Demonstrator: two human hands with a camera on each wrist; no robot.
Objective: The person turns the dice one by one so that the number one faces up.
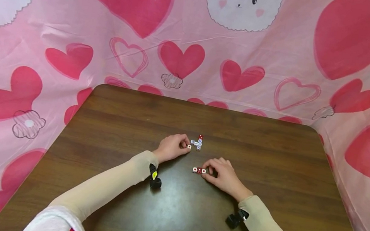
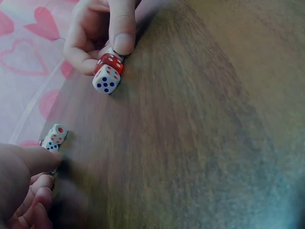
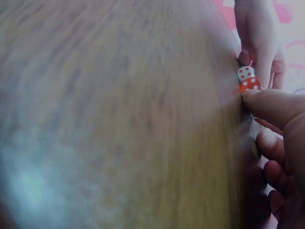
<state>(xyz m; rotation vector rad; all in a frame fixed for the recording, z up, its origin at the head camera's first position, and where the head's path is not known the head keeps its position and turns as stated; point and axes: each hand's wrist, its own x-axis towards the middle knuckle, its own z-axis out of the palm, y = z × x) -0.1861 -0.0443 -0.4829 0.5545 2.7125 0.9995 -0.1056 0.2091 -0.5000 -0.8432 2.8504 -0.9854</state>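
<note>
My left hand (image 1: 173,147) pinches a white die (image 1: 189,147) at its fingertips, just left of a small cluster of dice. Closer to me, my right hand (image 1: 224,175) has thumb and finger around the white die (image 1: 203,171) at the right end of a short row. A red die (image 1: 199,170) forms the middle of that row, and another white die (image 1: 194,170) its left end. In the left wrist view, the row's near white die (image 2: 106,80) shows blue and red pips, while the far one is mostly covered by the right thumb (image 2: 122,33).
The cluster holds several white dice (image 1: 198,147) with a red die (image 1: 201,137) at its far end. Brown wood-grain table (image 1: 127,123) lies beneath everything. Pink heart-printed cloth (image 1: 196,27) hangs around its back and sides. Small black cameras (image 1: 155,183) sit on both wrists.
</note>
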